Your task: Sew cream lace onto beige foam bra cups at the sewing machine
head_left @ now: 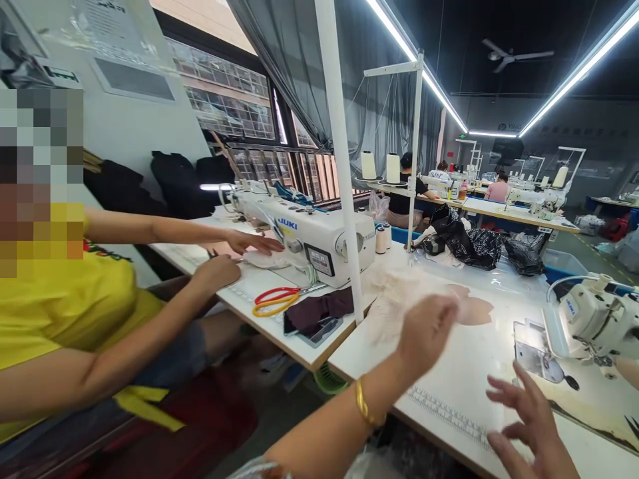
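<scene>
My left hand, with a gold bracelet on its wrist, is raised over the white table. Its fingers are curled together and slightly blurred; what they hold, if anything, cannot be made out. Behind it lie a pale, sheer fabric pile and flat beige cut pieces. Lower right, my right hand has its fingers spread with nothing in them, near the table's front edge. Beyond it is a white sewing machine with a metal needle plate.
On the left, a person in yellow works fabric at a JUKI machine. Red and yellow scissors and dark cloth lie there. A white pole stands between the tables. Black plastic bags sit behind.
</scene>
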The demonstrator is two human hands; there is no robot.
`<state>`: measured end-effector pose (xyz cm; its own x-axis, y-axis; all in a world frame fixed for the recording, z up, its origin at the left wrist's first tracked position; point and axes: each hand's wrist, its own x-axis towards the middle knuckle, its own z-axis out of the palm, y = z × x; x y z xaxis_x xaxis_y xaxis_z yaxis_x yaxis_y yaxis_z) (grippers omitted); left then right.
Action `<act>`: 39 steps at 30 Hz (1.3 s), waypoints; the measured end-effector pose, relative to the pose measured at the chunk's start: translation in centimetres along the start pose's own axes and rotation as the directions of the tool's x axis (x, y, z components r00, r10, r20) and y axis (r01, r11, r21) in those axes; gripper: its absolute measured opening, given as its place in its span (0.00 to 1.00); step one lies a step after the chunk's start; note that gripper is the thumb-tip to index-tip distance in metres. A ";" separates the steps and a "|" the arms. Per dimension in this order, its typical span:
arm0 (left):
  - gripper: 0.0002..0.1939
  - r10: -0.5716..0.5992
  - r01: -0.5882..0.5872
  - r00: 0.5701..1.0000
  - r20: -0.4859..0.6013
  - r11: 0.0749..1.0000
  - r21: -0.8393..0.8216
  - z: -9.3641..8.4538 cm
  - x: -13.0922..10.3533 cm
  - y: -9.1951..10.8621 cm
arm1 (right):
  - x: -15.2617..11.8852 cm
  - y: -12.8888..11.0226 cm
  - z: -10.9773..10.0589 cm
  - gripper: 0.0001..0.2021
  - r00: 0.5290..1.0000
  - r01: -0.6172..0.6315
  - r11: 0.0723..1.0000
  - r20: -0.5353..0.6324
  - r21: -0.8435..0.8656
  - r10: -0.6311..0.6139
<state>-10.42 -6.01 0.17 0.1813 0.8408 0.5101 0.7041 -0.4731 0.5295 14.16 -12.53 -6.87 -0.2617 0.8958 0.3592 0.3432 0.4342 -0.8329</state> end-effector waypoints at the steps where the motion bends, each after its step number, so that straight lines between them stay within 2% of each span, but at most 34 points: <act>1: 0.13 0.108 -0.095 0.988 0.107 0.988 -0.118 1.5 -1.2 1.3 | 1.2 -0.2 0.1 0.26 0.999 -0.008 0.999 -0.051 0.044 0.010; 2: 0.13 0.211 -0.174 0.964 0.162 0.960 -0.220 2.7 -2.2 2.3 | 2.2 -0.3 0.1 0.24 0.997 -0.016 0.997 -0.070 0.069 0.021; 3: 0.14 0.278 -0.228 0.949 0.148 0.931 -0.287 3.7 -3.2 3.1 | 3.0 -0.4 0.0 0.22 0.997 -0.025 0.997 -0.064 0.076 0.030; 4: 0.19 0.309 -0.260 0.944 0.119 0.914 -0.312 4.3 -3.9 3.5 | 3.5 -0.5 -0.2 0.21 0.998 -0.034 0.997 -0.053 0.076 0.038; 6: 0.36 0.300 -0.265 0.949 0.100 0.927 -0.266 4.7 -4.7 3.3 | 3.8 -0.8 -0.7 0.20 0.994 -0.069 0.993 -0.073 0.094 0.076; 7: 0.41 0.265 -0.234 0.956 0.126 0.948 -0.215 4.5 -4.8 2.8 | 3.7 -1.1 -1.0 0.21 0.989 -0.094 0.989 -0.107 0.119 0.107; 8: 0.42 0.222 -0.194 0.959 0.176 0.968 -0.161 4.1 -4.8 2.1 | 3.5 -1.5 -1.4 0.22 0.979 -0.120 0.981 -0.147 0.152 0.143; 9: 0.36 0.171 -0.149 0.956 0.238 0.983 -0.109 3.6 -4.6 1.4 | 3.3 -2.0 -1.7 0.23 0.966 -0.147 0.971 -0.186 0.187 0.182; 11: 0.18 0.096 -0.087 0.931 0.352 0.995 -0.040 2.4 -4.0 0.1 | 2.9 -3.0 -2.2 0.27 0.937 -0.190 0.951 -0.242 0.244 0.250; 13: 0.07 0.065 -0.066 0.919 0.389 0.998 -0.010 1.0 -2.9 -1.0 | 2.9 -3.6 -2.6 0.29 0.919 -0.206 0.939 -0.276 0.276 0.283; 17: 0.11 0.041 -0.044 0.941 0.337 0.999 0.002 -2.4 0.0 -2.5 | 3.1 -2.9 -3.3 0.32 0.911 -0.217 0.932 -0.284 0.290 0.300; 19: 0.12 -0.024 0.025 0.949 0.315 1.000 0.000 -4.0 1.3 -3.1 | 3.0 -2.0 -3.6 0.32 0.913 -0.226 0.933 -0.274 0.280 0.303; 21: 0.14 -0.076 0.090 0.934 0.348 0.996 -0.025 -5.1 2.2 -3.7 | 2.9 -1.3 -3.7 0.31 0.914 -0.219 0.936 -0.279 0.275 0.296; 23: 0.20 -0.116 0.132 0.908 0.403 0.991 -0.012 -5.6 2.7 -4.3 | 2.8 -0.8 -3.8 0.30 0.912 -0.211 0.938 -0.289 0.276 0.290; 25: 0.24 -0.133 0.109 0.903 0.408 0.991 0.080 -5.5 2.8 -4.6 | 2.8 -0.4 -3.9 0.28 0.914 -0.221 0.946 -0.288 0.239 0.286; 27: 0.23 -0.093 0.022 0.930 0.356 0.980 0.198 -5.0 2.7 -4.5 | 2.8 -0.1 -4.0 0.27 0.927 -0.226 0.961 -0.269 0.161 0.263; 29: 0.21 -0.027 -0.039 0.959 0.283 0.974 0.223 -4.5 2.5 -3.8 | 2.7 0.2 -4.0 0.27 0.938 -0.212 0.972 -0.257 0.099 0.231; 30: 0.20 -0.013 -0.031 0.968 0.250 0.985 0.168 -4.3 2.5 -3.3 | 2.7 0.3 -3.9 0.26 0.938 -0.204 0.975 -0.268 0.089 0.221; 32: 0.20 -0.041 0.054 0.979 0.202 0.997 -0.057 -4.2 2.6 -2.1 | 2.6 0.4 -3.7 0.26 0.922 -0.207 0.973 -0.313 0.097 0.228; 33: 0.21 -0.078 0.116 0.980 0.186 0.973 -0.201 -4.3 2.7 -1.5 | 2.5 0.4 -3.6 0.26 0.913 -0.218 0.969 -0.328 0.113 0.244; 35: 0.23 -0.171 0.241 0.967 0.188 0.851 -0.467 -4.4 2.7 -0.3 | 2.3 0.3 -3.6 0.28 0.900 -0.250 0.958 -0.330 0.144 0.284; 37: 0.25 -0.216 0.334 0.941 0.260 0.717 -0.613 -4.3 2.4 0.8 | 2.2 -0.1 -3.8 0.28 0.901 -0.257 0.961 -0.335 0.102 0.276; 39: 0.25 -0.157 0.381 0.910 0.383 0.681 -0.625 -3.8 1.7 1.8 | 2.0 -0.7 -3.9 0.26 0.912 -0.180 0.982 -0.385 -0.063 0.143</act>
<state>-11.45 -6.46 4.60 0.3175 0.9404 0.1215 0.1192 -0.1667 0.9788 16.92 -10.71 -3.93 0.1576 0.9153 0.3707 0.4413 0.2705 -0.8556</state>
